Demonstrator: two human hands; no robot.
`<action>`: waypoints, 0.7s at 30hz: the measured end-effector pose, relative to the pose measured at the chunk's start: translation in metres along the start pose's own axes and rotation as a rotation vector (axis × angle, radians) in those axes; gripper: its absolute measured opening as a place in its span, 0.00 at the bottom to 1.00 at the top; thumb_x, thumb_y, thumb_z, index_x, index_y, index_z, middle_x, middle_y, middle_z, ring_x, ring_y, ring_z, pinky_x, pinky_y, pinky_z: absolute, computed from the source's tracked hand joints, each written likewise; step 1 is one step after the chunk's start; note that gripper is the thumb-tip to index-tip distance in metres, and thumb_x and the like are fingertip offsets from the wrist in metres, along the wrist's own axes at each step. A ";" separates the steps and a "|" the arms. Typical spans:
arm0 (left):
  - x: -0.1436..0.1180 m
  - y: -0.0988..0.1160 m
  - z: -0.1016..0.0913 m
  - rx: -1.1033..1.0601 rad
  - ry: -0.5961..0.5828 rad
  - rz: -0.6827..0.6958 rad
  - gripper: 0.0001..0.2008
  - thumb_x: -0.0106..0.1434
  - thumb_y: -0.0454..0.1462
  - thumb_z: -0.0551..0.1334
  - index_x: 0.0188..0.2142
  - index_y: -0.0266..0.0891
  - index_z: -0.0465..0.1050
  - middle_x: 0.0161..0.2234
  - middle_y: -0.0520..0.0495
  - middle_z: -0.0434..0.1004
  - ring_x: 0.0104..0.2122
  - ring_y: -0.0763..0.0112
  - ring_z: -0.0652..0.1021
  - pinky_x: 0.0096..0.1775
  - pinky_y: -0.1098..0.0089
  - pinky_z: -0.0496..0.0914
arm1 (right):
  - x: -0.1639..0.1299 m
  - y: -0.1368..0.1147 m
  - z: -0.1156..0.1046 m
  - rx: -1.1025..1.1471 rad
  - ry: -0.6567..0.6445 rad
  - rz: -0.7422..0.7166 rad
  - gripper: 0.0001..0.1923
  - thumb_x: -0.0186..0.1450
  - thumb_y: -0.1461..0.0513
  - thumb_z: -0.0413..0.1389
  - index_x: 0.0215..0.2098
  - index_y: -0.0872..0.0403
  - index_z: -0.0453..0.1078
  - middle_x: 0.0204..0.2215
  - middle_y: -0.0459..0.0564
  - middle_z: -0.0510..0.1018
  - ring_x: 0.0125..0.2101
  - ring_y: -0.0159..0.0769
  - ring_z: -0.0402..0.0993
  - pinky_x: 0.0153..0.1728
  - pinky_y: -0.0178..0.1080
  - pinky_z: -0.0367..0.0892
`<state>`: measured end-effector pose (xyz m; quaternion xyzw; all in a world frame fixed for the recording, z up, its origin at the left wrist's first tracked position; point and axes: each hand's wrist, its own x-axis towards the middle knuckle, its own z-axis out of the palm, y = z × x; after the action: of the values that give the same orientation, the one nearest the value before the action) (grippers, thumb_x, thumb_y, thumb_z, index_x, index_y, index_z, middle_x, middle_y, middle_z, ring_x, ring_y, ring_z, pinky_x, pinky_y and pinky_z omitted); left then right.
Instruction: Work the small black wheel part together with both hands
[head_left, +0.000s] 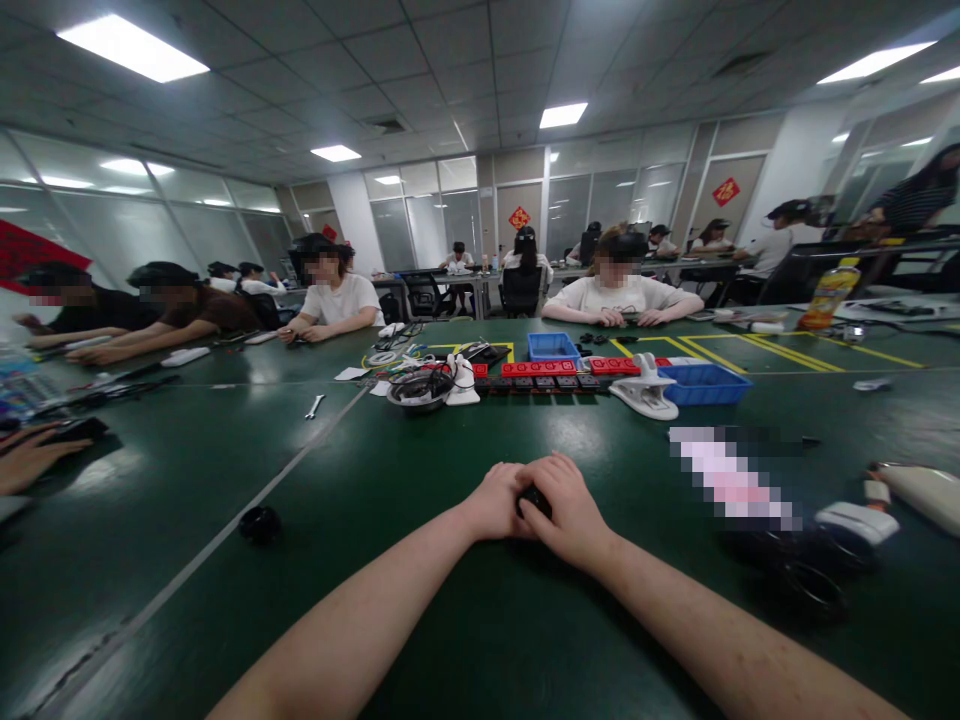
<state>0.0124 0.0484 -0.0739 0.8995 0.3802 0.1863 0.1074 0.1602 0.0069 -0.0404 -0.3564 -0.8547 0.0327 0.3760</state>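
Note:
At the middle of the green table [450, 620], my left hand [495, 500] and my right hand [571, 505] come together, with fingers closed around a small black rounded object [535, 501]. Most of that object is hidden by the fingers, so its kind does not show. My right thumb lies across its near side. Off to the left sits a black ring-shaped piece [259, 525], apart from both hands. Another black ring [814, 592] lies to the right, beside more dark round pieces that are blurred.
Beyond my hands stand a bowl of cables [417, 392], red-and-black socket strips [536, 372], a white clip-like stand [646, 388] and a blue bin [705, 384]. A wrench [315, 406] lies far left. At the left edge is another person's hand [34, 455]. A bottle [829, 293] stands far right.

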 end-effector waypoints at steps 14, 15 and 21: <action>0.000 0.027 -0.004 0.076 0.107 -0.230 0.17 0.46 0.45 0.64 0.33 0.38 0.68 0.34 0.48 0.70 0.39 0.62 0.70 0.51 0.57 0.56 | 0.005 0.010 0.006 -0.502 -0.017 0.357 0.18 0.58 0.49 0.47 0.31 0.55 0.63 0.29 0.52 0.70 0.34 0.42 0.65 0.36 0.42 0.54; 0.000 0.026 -0.004 0.080 0.108 -0.239 0.16 0.46 0.45 0.64 0.32 0.39 0.68 0.34 0.48 0.70 0.39 0.62 0.70 0.50 0.57 0.56 | 0.006 0.010 0.006 -0.515 -0.029 0.364 0.18 0.58 0.48 0.46 0.30 0.55 0.63 0.29 0.52 0.70 0.33 0.42 0.65 0.35 0.42 0.54; 0.002 0.021 -0.004 0.059 0.107 -0.235 0.17 0.45 0.45 0.65 0.32 0.39 0.69 0.35 0.48 0.70 0.39 0.63 0.70 0.49 0.59 0.57 | 0.006 0.010 0.006 -0.500 -0.080 0.385 0.18 0.58 0.48 0.46 0.27 0.55 0.61 0.28 0.51 0.71 0.32 0.40 0.66 0.33 0.40 0.53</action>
<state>0.0254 0.0351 -0.0624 0.8403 0.4937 0.2088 0.0815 0.1591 0.0195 -0.0441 -0.5913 -0.7673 -0.0941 0.2297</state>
